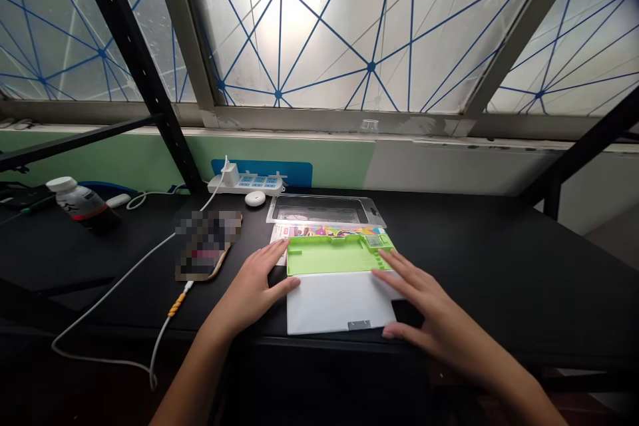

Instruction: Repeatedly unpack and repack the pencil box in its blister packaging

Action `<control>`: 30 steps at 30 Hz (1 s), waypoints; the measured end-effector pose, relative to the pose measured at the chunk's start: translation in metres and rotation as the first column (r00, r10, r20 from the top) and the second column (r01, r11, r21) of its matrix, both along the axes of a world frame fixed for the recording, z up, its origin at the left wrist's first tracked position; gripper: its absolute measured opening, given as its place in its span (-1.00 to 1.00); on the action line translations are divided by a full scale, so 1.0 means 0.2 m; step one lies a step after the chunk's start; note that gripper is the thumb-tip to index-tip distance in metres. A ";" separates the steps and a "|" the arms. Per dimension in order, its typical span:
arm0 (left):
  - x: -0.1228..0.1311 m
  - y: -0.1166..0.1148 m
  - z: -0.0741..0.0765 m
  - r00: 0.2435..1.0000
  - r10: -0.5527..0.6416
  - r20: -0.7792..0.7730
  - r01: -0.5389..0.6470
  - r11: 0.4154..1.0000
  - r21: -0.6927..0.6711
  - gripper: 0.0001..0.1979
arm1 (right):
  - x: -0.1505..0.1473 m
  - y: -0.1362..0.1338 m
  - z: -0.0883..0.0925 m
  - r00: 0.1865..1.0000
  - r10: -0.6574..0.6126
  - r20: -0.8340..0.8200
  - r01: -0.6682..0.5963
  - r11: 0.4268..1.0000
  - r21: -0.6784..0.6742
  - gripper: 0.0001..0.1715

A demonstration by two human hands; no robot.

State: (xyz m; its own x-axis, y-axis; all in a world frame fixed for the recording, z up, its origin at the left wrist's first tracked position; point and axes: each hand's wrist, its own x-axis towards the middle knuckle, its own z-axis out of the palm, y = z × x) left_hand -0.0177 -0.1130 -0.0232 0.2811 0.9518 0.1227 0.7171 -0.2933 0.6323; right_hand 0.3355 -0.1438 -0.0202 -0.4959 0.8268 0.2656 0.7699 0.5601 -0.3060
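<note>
A shallow bright green plastic case [329, 257] lies on the black desk in front of me, with a white panel [334, 303] folded out flat toward me. The panel has a small grey metal-looking plate [359, 325] near its front edge. My left hand [259, 281] rests at the case's left side, thumb and fingers apart, its thumb over the panel's upper left corner. On the right, my right hand [417, 296] has its fingers stretched over the case's right edge and its thumb lower, beside the panel. Neither hand is closed around anything.
Behind the case lie a colourful printed sheet [278, 233] and a clear plastic package [324, 201]. A blurred-out phone [210, 246] with a white cable [114, 289], a power strip [254, 184], a small white round object [255, 199] and a bottle [80, 203] are leftward. Black frame posts [144, 73] flank the desk.
</note>
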 end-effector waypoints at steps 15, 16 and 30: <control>-0.04 0.01 -0.03 0.976 0.031 0.215 -0.023 0.999 -0.041 -0.26 | 0.09 0.03 -0.07 0.944 -0.193 -0.267 0.149 0.973 -0.175 -0.25; -0.04 0.01 -0.03 0.970 0.019 0.244 -0.010 0.999 -0.039 -0.24 | 0.09 0.03 -0.07 0.933 -0.221 -0.283 0.169 0.966 -0.196 -0.30; 0.00 -0.01 0.00 0.964 0.070 0.257 -0.047 0.994 -0.095 -0.27 | -0.02 0.12 -0.08 0.883 -0.357 -0.305 0.338 0.934 -0.116 -0.42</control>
State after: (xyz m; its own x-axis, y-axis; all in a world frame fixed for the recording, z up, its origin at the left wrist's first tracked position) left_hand -0.0184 -0.1141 -0.0226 0.1945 0.9758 0.1001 0.5392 -0.1916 0.8201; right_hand 0.3306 -0.1201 -0.0364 -0.0718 0.9493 0.3061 0.7691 0.2481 -0.5890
